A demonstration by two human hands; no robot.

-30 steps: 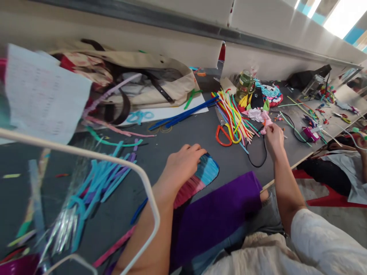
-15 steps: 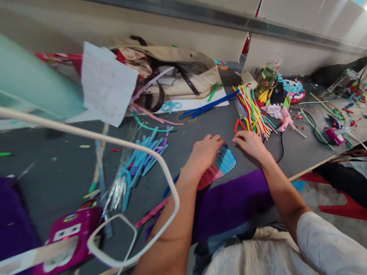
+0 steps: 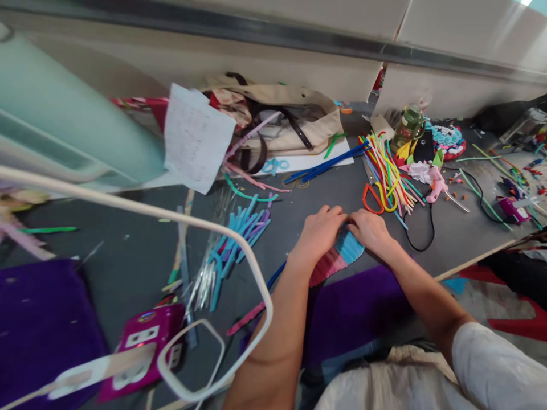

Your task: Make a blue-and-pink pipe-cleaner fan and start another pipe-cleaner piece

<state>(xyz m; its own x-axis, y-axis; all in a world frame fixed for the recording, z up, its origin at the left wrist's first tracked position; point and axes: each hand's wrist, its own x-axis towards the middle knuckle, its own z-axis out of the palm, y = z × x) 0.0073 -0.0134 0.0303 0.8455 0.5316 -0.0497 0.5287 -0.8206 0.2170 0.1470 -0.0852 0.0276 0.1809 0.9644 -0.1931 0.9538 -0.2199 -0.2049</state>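
Observation:
A flat panel of pipe cleaners laid side by side, striped in blue, pink and dark red, lies on the grey table just in front of me. My left hand rests over its left part, fingers curled down at the far edge. At the same far edge, my right hand is closed in a pinch, its fingertips close to those of the left. The exact grip is partly hidden behind the knuckles. Purple cloth hangs over the table edge below the panel. Orange-handled scissors lie just beyond my right hand.
Blue and purple pipe cleaner pieces lie to the left, a colourful bundle to the right. A pink glue gun trails a black cord. A white cable loops across the left foreground near a magenta power strip. A beige bag stands behind.
My right hand has moved left from beside the panel to its far edge, meeting my left hand. The scissors' handles are now uncovered. The whole view has shifted slightly.

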